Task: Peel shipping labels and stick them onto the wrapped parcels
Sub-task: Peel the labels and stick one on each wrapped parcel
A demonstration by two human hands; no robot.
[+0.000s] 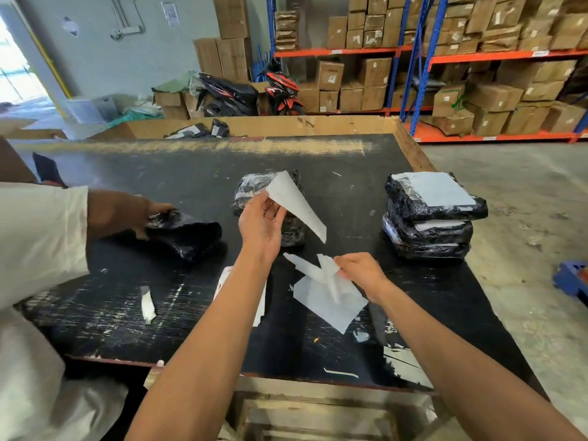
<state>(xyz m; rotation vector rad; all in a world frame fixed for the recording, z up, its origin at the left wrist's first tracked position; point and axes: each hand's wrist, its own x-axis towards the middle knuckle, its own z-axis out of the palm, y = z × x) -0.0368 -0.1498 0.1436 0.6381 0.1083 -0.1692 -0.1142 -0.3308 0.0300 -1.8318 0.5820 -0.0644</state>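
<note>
My left hand (260,222) pinches a white label sheet (294,202) that hangs curled above a black wrapped parcel (270,186) at the table's middle. My right hand (361,271) grips crumpled white backing paper (321,272) just above a flat white sheet (329,302) lying on the black table (318,154). A stack of three black wrapped parcels (429,218) stands at the right, the top one bearing a white label (434,187). A small pile of label sheets (222,278) lies partly hidden under my left forearm.
Another person in a white sleeve (41,237) at the left holds a black parcel (186,233). A paper scrap (147,303) lies near the left front edge. A cardboard bin (286,125) with parcels stands behind the table. Shelves of boxes and two motorbikes fill the background.
</note>
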